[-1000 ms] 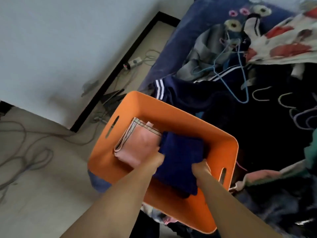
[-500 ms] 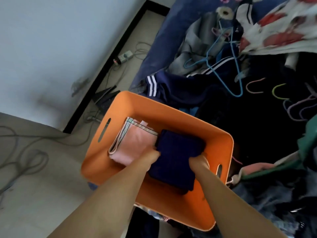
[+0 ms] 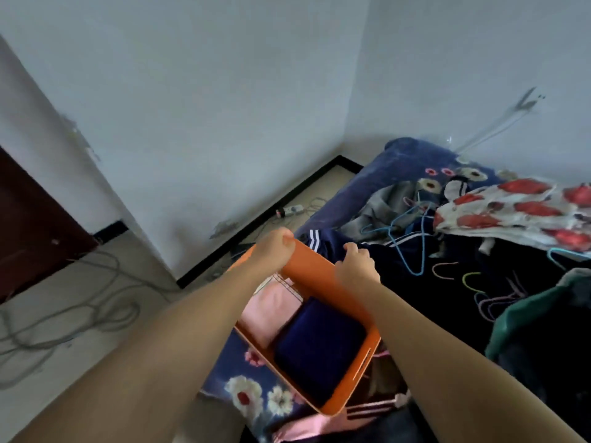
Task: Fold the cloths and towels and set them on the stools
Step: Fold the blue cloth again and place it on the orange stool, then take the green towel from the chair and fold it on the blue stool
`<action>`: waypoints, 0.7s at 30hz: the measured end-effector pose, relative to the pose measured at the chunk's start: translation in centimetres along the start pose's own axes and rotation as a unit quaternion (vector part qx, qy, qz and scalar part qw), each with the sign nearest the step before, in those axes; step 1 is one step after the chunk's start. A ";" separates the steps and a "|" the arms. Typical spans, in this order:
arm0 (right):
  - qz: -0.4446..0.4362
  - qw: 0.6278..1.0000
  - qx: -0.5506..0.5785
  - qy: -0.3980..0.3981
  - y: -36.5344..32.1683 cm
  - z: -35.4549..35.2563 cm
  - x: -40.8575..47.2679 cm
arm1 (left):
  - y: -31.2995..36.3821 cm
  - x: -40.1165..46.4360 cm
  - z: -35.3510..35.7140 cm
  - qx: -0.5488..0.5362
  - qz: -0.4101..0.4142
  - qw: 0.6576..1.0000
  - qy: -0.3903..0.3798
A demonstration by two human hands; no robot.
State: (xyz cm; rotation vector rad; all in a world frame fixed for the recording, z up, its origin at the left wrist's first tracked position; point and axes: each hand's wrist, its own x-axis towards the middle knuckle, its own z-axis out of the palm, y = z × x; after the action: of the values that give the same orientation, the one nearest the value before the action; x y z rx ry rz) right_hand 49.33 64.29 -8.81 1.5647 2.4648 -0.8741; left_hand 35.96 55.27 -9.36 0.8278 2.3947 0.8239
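Observation:
An orange plastic basket sits at the bed's edge. Inside it lie a folded pink cloth on the left and a folded dark blue cloth on the right. My left hand grips the far rim of the basket at its left corner. My right hand is closed over the same far rim further right. Both forearms reach across the basket and hide part of its near side.
A bed with a blue floral sheet holds a heap of dark clothes, coloured wire hangers and a red-flowered cloth. Grey cables and a power strip lie on the floor. A dark door stands left.
Both hands left the dark blue cloth inside the basket and moved up to grip its far rim. The camera tilted up, showing the walls and room corner.

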 end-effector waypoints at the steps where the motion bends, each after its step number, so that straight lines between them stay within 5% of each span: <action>1: -0.043 0.999 -0.007 0.030 -0.4 -1.4 -1.5 | 1.0 -2.0 -1.3 0.004 0.016 0.999 0.041; 9: -0.275 0.938 -0.096 0.187 -3.8 -9.3 -10.2 | 7.1 -13.1 -7.6 0.039 0.072 0.975 0.206; 21: -0.427 0.860 -0.172 0.219 -12.3 -7.8 -22.3 | 1.4 -24.3 -17.5 0.063 -0.004 0.944 0.322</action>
State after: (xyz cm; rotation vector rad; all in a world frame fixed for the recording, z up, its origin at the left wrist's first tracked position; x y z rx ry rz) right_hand 50.99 46.61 10.99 0.5349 3.4429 -0.0535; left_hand 43.26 33.20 9.62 0.6583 3.0436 1.0736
